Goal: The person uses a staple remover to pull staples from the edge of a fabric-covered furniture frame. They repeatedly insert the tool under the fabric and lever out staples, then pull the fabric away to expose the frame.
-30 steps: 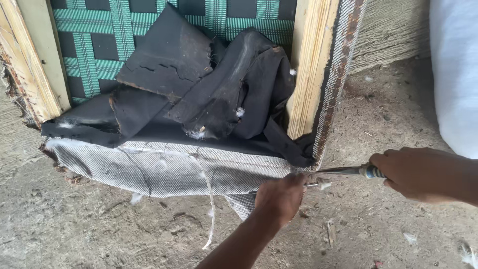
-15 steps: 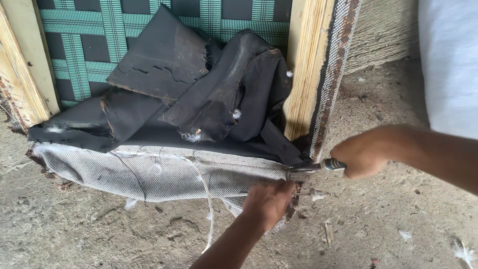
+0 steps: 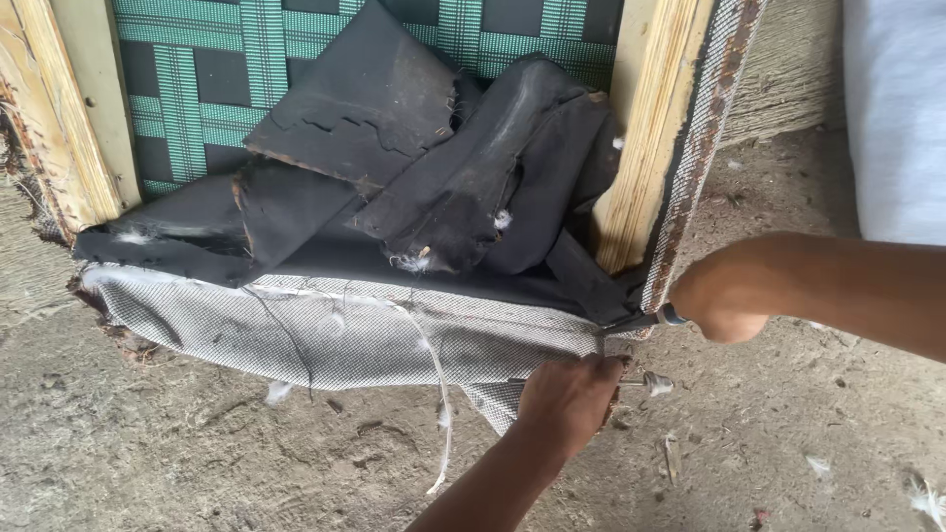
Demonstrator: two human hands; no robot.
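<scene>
— What's under you there?

— A concrete floor, and on it a wooden frame lying open, with green checked webbing across its upper part. Crumpled black lining is heaped over the frame's lower rail, and a grey woven fabric hangs off that rail's outer edge down to the floor. At the far right there's a pale cushion.

— And your hands?

— Both at the frame's lower right corner. My left hand is clenched on the grey fabric's loose edge, just below the rail. My right hand is closed round the handle of a thin metal tool, whose tip points into the corner where fabric meets wood. A second small metal piece lies just beside my left hand; I can't tell if I'm touching it.

— How does that fabric handle?

— Soft and light, I'd judge, limp where it hangs, and frayed: loose white threads trail from it. It looks old enough to tear before it gives, so I'd grip a full bunched fold close to the rail, not the ragged edge. The lining looks stiffer and cracked, likely brittle.
</scene>
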